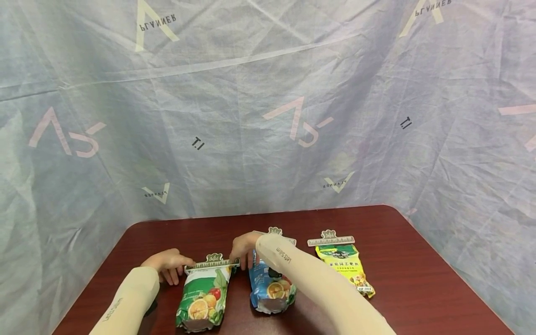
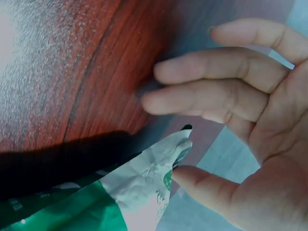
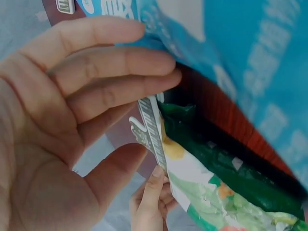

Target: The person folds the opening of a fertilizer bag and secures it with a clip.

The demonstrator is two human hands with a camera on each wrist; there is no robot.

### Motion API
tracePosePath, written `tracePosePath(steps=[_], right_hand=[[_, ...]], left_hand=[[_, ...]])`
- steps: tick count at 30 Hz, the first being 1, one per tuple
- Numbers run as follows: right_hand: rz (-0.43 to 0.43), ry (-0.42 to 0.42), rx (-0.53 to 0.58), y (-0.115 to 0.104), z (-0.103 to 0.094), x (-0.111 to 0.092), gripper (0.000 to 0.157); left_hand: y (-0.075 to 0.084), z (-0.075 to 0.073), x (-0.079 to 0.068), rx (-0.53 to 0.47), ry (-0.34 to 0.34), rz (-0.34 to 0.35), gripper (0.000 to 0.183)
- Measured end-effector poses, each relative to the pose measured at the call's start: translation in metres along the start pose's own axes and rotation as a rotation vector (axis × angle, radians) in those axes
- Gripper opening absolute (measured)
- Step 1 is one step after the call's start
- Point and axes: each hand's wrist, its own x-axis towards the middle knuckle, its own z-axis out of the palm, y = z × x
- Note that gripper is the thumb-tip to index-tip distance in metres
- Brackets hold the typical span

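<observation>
A green-and-white pouch [image 1: 205, 298] with fruit pictures lies on the table, its top edge in a long bag clip [image 1: 214, 263] patterned like piano keys. At the clip's left end is my left hand [image 1: 167, 264], fingers apart; its thumb [image 2: 207, 190] touches the pouch's top corner. My right hand [image 1: 244, 246] is at the clip's right end, between this pouch and a blue pouch [image 1: 272, 284]. Its fingers [image 3: 115, 65] are loosely extended, and the thumb stands apart from them near the clip. Whether the right fingertips touch the clip is unclear.
The blue pouch has a similar clip [image 1: 289, 240] at its top, partly behind my right arm. Farther right lies a yellow pouch [image 1: 345, 267] with its own clip [image 1: 331, 240]. A grey printed cloth [image 1: 238, 116] hangs behind the dark red table [image 1: 418, 279].
</observation>
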Motion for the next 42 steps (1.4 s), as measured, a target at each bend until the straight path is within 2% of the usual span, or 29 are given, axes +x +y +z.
tracePosePath(steps=[6,12,18,22,26,31,42], right_hand=[[-0.035,0.01,-0.013,-0.004,-0.004,-0.01,0.026],[-0.051,0.016,-0.052,0.0,-0.006,-0.014,0.026],[-0.08,0.021,-0.065,0.0,-0.007,-0.022,0.019],[-0.101,0.023,-0.077,-0.002,-0.01,-0.031,0.022],[-0.119,0.021,-0.089,-0.002,-0.015,-0.039,0.028],[-0.122,0.029,-0.062,0.004,-0.022,-0.046,0.025],[-0.136,0.034,-0.062,0.021,-0.035,-0.059,0.023]], left_hand=[[0.003,0.002,0.001,0.078,0.095,0.049,0.041],[0.004,0.001,0.001,0.114,0.117,0.058,0.044],[0.003,-0.001,0.0,0.136,0.17,0.065,0.049],[0.005,-0.002,-0.003,0.173,0.205,0.095,0.048],[0.012,-0.005,-0.007,0.216,0.235,0.123,0.055],[0.025,-0.008,-0.009,0.249,0.241,0.149,0.062],[0.049,-0.006,-0.007,0.212,0.262,0.23,0.047]])
